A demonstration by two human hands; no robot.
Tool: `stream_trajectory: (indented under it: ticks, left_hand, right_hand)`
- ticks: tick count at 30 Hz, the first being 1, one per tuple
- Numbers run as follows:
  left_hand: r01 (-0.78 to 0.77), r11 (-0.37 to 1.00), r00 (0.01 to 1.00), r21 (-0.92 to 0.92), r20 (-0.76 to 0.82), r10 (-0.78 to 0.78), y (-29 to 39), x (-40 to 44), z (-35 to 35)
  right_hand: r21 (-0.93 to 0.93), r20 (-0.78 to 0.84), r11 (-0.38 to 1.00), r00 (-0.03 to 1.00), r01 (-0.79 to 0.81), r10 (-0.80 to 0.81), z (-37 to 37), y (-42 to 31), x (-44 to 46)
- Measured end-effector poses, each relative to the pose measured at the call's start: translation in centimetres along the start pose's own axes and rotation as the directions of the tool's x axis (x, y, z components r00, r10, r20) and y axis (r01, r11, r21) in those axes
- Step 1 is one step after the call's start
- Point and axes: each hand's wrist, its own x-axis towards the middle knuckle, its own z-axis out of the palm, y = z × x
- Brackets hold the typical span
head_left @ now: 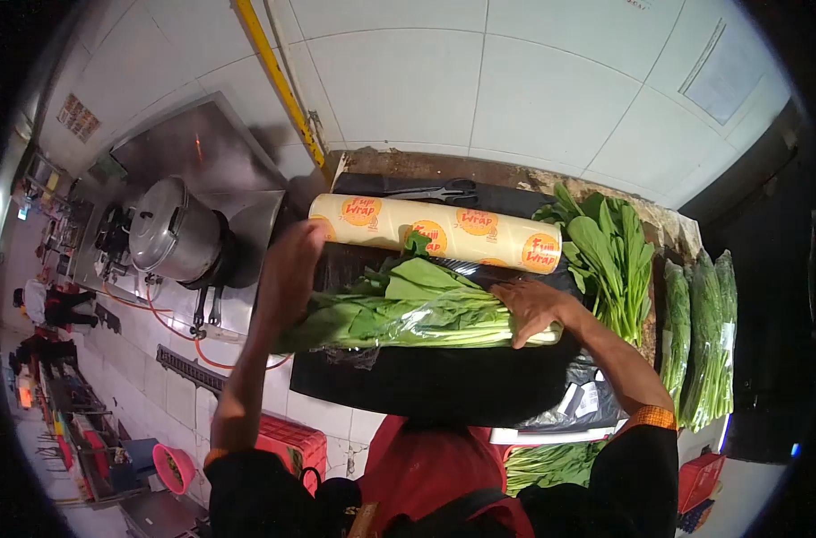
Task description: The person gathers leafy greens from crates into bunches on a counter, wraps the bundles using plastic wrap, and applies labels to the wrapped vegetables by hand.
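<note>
A bundle of leafy greens [426,309], partly covered in clear plastic film, lies crosswise on a black surface [426,386], leaves to the left and pale stems to the right. My right hand [538,308] grips the stem end from above, thumb on the near side and fingers on the far side. At the leafy end, my left hand [293,264] is raised beside the left end of the wrap roll; its fingers are blurred, and whether it holds film is unclear. Just behind the greens lies the large roll of plastic wrap [390,224], its yellowish core printed "Fuji Wrap".
Scissors [439,191] lie behind the roll. Unwrapped greens [609,260] are at the right, with wrapped green bundles [708,341] beyond. A large lidded pot [175,233] stands on a stove at left. Below are a red crate [291,444] and more greens [551,466].
</note>
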Motion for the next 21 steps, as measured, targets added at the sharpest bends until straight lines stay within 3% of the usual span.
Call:
stream_trajectory:
  ticks: [1,3,5,6,8,9,11,13,14,15,16,17,19,21]
  left_hand:
    - [-0.032,0.986,0.956,0.163,-0.282,0.078,5.5,-1.6,-1.2]
    - [-0.242,0.907,0.884,0.345,-0.308,0.353,4.8,-8.8,1.5]
    - [-0.319,0.798,0.846,0.511,-0.226,0.483,4.9,-12.3,5.7]
    - [-0.307,0.794,0.851,0.525,-0.222,0.476,3.1,-13.5,6.9]
    - [-0.013,0.825,0.98,0.565,-0.157,0.123,0.7,-14.6,8.6]
    - [-0.011,0.826,0.979,0.563,-0.163,0.124,0.6,-14.7,8.5]
    - [-0.147,0.685,0.925,0.713,-0.147,0.351,0.5,-13.6,7.1]
    - [-0.279,0.833,0.941,0.477,-0.039,0.337,1.2,-11.1,2.9]
    - [-0.16,0.856,0.973,0.491,-0.067,0.22,2.4,-9.4,1.0]
    - [0.015,0.985,0.986,0.174,-0.165,0.014,2.2,-7.0,0.1]
    - [0.07,0.995,0.994,0.077,-0.093,-0.062,3.2,-3.9,-1.9]
    - [0.064,0.995,0.998,0.079,-0.024,-0.063,1.9,-0.9,-2.1]
    - [0.001,0.999,0.999,0.051,0.053,-0.004,-1.9,4.1,-1.0]
    - [-0.061,0.998,0.996,0.018,0.064,0.06,-4.4,5.3,1.4]
  right_hand:
    - [0.006,-0.002,1.0,1.0,0.013,-0.013,-0.4,0.0,0.2]
    - [0.132,0.169,0.988,0.984,-0.081,0.058,-2.1,-0.6,0.3]
    - [0.097,0.175,0.993,0.983,-0.07,0.052,-2.4,-0.8,0.5]
    - [0.109,0.185,0.992,0.981,-0.071,0.05,-2.6,-0.8,0.5]
    - [0.198,0.264,0.973,0.963,-0.115,0.06,-3.1,-0.5,1.0]
    - [0.192,0.264,0.974,0.962,-0.117,0.064,-3.2,-0.6,1.0]
    - [0.219,0.301,0.969,0.953,-0.113,0.043,-4.0,-0.8,0.8]
    - [0.21,0.281,0.971,0.958,-0.114,0.052,-4.1,-0.7,0.5]
    - [0.205,0.268,0.973,0.962,-0.11,0.052,-3.9,-0.7,0.4]
    - [0.199,0.256,0.974,0.965,-0.105,0.052,-3.7,-0.6,0.5]
    - [0.263,0.243,0.963,0.97,-0.052,-0.014,-2.7,0.2,0.7]
    - [0.256,0.247,0.965,0.969,-0.055,-0.01,-1.6,0.3,0.7]
    - [-0.035,0.009,0.999,1.0,-0.003,0.003,0.2,0.0,0.1]
    - [-0.006,0.061,0.997,0.995,-0.076,0.076,0.4,-0.8,-0.3]
